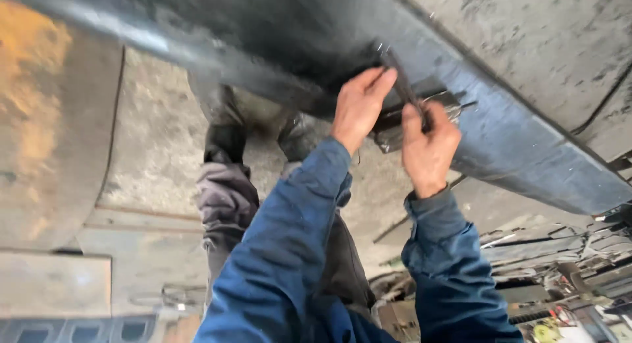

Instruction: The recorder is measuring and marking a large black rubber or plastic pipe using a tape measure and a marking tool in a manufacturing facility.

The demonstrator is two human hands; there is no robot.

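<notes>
Two Hands on a Slim Tool Beneath a Dark Steel Beam

Head view: both hands work overhead at one spot. The right hand (429, 147) is closed around a thin dark tool (403, 85), whose long axis runs up and to the left from the fist to its tip against the beam (507, 135). The left hand (359, 106) lies just left of the tool, fingers curled and fingertips touching its upper end; whether they clamp it cannot be told. A metal bracket (428, 116) sits directly behind the tool. The beam's lower edge slopes down to the right. Open room lies below and left, beside a grimy hanging part (227, 185)
</notes>
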